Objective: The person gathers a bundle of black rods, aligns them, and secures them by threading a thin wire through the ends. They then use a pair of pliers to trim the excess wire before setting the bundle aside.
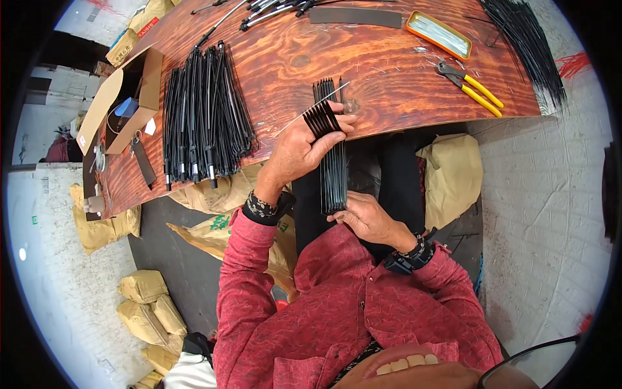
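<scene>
Below the table's front edge, in front of my body, I hold a bundle of thin black rods (pixel 334 172) upright between my hands. My left hand (pixel 301 152) is closed round its upper part, the thumb pressed across a flat row of black rods (pixel 322 118). A thin pale metal rod (pixel 293 122) slants across the left fingers. My right hand (pixel 372 219) pinches the bundle's lower end, thumb and fingers at its side. The far tips of the bundle reach over the table edge; the right fingers behind it are partly hidden.
On the wooden table (pixel 285 84) lie a pile of black rods (pixel 204 117), an open cardboard box (pixel 146 84), yellow-handled cutters (pixel 476 91), an orange-rimmed tin (pixel 470 50) of clear strips, a grey flat bar (pixel 356 17) and a long black bundle (pixel 525 48). Paper sacks (pixel 453 168) stand beneath.
</scene>
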A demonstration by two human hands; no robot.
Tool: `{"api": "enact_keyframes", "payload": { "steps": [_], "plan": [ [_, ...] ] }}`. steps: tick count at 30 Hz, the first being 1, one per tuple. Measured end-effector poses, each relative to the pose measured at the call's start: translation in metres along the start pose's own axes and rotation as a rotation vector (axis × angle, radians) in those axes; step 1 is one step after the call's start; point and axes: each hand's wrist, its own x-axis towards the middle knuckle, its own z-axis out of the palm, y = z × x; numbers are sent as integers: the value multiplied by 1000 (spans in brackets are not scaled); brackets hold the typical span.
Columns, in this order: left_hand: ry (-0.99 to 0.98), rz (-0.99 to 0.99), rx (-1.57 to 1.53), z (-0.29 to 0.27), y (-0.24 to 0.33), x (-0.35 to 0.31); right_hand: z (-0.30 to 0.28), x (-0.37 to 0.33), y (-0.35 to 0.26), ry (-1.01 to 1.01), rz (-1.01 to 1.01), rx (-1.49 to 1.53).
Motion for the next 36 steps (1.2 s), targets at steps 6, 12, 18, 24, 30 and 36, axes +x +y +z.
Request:
{"api": "enact_keyframes", "payload": {
  "steps": [6, 12, 18, 24, 30, 36],
  "plan": [
    [-50, -41, -115, 4, -18, -6, 5, -1, -1, 9, 30, 71],
    [-94, -80, -81, 3, -14, -7, 11, -10, 9, 56, 63, 116],
    [-54, -109, -70, 6, -12, -8, 2, -7, 6, -31, 60, 66],
    [-19, -104, 4, 7, -9, -9, 1, -8, 9, -28, 37, 39],
    [-1, -82, 28, 8, -13, -11, -2, -5, -7, 5, 78, 49],
    [13, -81, 2, 10, -19, -11, -52, 0, -14, 35, -40, -285]
  ]
}}
